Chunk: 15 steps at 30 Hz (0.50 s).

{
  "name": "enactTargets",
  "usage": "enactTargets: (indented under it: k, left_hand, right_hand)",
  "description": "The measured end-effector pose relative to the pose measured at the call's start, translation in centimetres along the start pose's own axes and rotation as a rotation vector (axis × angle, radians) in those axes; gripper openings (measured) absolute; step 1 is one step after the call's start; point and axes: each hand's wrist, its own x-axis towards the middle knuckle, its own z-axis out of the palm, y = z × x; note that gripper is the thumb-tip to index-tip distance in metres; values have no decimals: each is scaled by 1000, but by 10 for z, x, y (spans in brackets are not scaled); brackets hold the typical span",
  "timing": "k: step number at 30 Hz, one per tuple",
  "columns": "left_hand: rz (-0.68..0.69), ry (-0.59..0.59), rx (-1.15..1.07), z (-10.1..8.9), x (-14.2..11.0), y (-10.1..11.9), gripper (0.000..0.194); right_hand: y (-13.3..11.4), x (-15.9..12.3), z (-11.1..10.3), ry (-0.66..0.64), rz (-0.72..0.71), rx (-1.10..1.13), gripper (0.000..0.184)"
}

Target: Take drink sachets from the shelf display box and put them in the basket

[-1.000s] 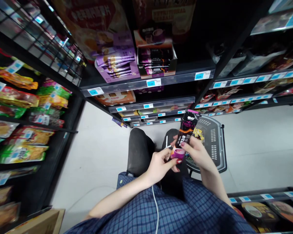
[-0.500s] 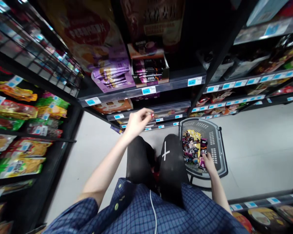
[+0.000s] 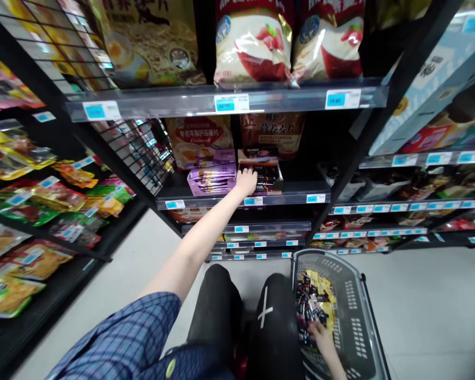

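"What's just changing?"
"The left hand [image 3: 247, 182] is no longer hovering in front of the shelf [image 3: 285, 198]; it's now reaching over the front left corner of the open box [image 3: 266, 154], onto dark sachets [image 3: 266, 174] sitting near the shelf's front edge."
"And the other?"
"The right hand [image 3: 320, 333] is staying inside the basket [image 3: 350, 287], over small packets [image 3: 313, 300] lying toward its left edge."
"Gripping anything?"
"Fingers are hiding both grips, so I can't tell. Handling is now spanning box and basket."

A shop, price tags [image 3: 231, 103] along shelves [image 3: 285, 101]
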Motion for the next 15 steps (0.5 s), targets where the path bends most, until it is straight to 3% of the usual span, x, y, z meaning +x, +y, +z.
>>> enactTargets:
  k: [3,8,15]
  left_hand:
    - [-50,-72,41,6,16,-2,37]
    - [-45,-117,71,3,28,-4,39]
    - [19,-148,16,-31,22,-1,34]
  right_hand:
    - [14,-16,7,7,-35,75,27]
    - [30,-29,0,36,-14,113,32]
    - [18,-35,-14,81,-62,36,30]
